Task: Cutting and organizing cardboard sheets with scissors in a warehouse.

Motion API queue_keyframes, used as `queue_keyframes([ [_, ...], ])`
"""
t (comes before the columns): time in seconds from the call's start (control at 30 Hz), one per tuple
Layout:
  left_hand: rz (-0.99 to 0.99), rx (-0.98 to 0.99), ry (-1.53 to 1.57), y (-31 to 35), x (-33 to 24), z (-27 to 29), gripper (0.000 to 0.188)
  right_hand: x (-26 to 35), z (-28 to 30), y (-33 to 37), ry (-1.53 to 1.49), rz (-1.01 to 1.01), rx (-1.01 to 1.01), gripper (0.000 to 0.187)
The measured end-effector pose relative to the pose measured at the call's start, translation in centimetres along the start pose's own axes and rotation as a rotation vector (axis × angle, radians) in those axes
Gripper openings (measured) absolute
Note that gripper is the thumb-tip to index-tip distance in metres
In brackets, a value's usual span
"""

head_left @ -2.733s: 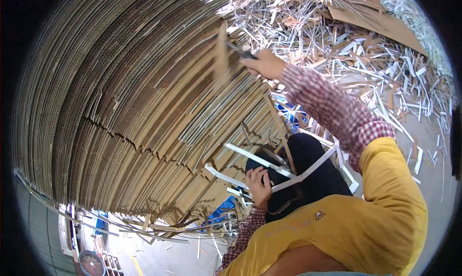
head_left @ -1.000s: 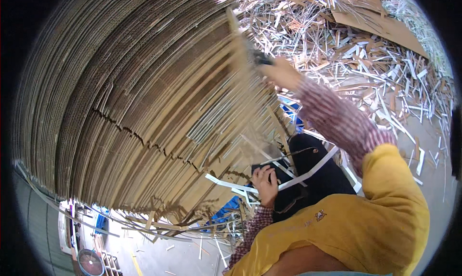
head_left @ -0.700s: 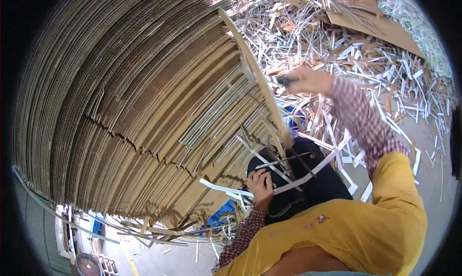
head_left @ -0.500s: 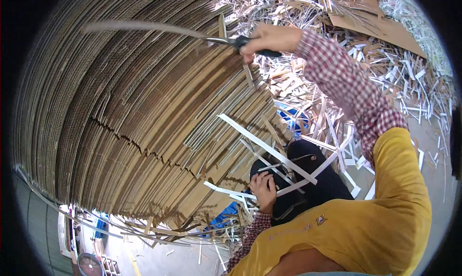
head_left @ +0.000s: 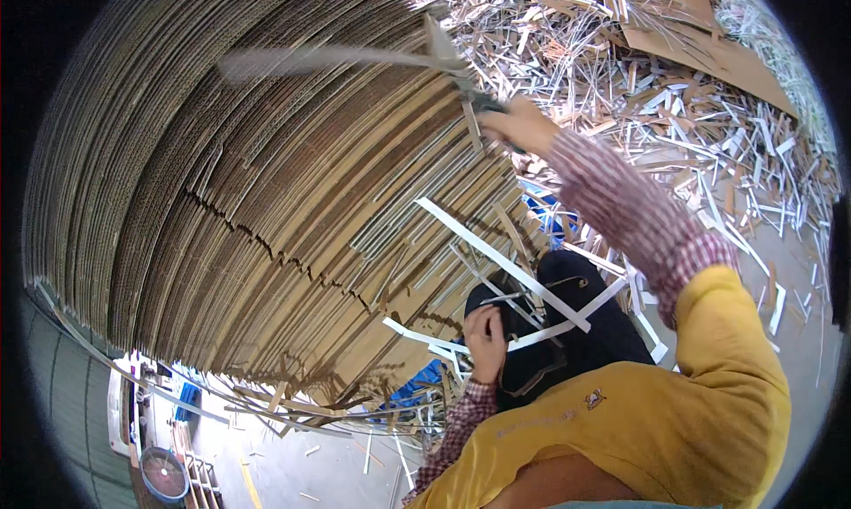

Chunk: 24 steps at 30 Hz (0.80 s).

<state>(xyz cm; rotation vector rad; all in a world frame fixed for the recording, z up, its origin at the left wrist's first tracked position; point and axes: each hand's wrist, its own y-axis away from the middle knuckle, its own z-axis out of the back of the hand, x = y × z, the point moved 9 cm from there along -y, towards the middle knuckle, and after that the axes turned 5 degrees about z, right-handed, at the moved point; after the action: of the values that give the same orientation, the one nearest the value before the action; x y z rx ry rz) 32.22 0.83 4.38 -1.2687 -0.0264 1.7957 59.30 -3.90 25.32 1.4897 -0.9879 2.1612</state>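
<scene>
My right hand (head_left: 523, 126) is closed round the dark handle of a long, slightly curved blade (head_left: 328, 60), apparently a pruning saw. Motion smears the blade, so its edge cannot be read. It extends leftward across the upper part of a huge stack of corrugated cardboard (head_left: 292, 199), whose edges face up at me. Over my dark-trousered leg, my left hand (head_left: 485, 342) has its fingers curled together. A white strip (head_left: 417, 336) passes behind or under that hand, and another white strip (head_left: 505, 265) slants above it. Whatever its fingers hold is hidden.
Cut cardboard and paper strips (head_left: 567, 61) lie heaped at the far right beside a flat brown cardboard sheet (head_left: 709, 61). More scraps litter the grey floor (head_left: 798, 287). A round fan-like object (head_left: 165, 473) stands at lower left. Blue material (head_left: 417, 383) shows beneath the stack.
My right hand has moved down and to the right, drawing the blurred blade rightward over the stack. The left hand stays near my leg with its fingers curled. The whole view has shifted slightly.
</scene>
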Motion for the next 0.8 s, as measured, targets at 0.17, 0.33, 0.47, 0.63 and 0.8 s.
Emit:
queue_keyframes([
  [0.17,-0.554,-0.354,-0.086,-7.0,-12.6,9.6,0.02,-10.2,0.9,11.6,0.538,0.192,0.467,0.027],
  [0.33,-0.968,-0.678,-0.6,-20.3,-23.0,12.7,0.027,-13.4,-1.1,17.1,0.271,0.155,0.674,0.022],
  [0.47,-0.93,-0.67,-1.009,-27.5,-25.2,12.8,0.021,-11.2,0.8,17.1,0.316,-0.114,0.572,0.021],
  [0.63,-1.028,-0.627,-1.121,-29.1,-24.1,12.1,0.008,-2.8,8.1,15.0,0.02,0.098,0.28,0.035],
  [0.8,-0.916,-0.494,-1.112,-30.1,-24.1,11.5,0.007,4.6,8.7,8.6,0.028,0.35,0.169,0.026],
])
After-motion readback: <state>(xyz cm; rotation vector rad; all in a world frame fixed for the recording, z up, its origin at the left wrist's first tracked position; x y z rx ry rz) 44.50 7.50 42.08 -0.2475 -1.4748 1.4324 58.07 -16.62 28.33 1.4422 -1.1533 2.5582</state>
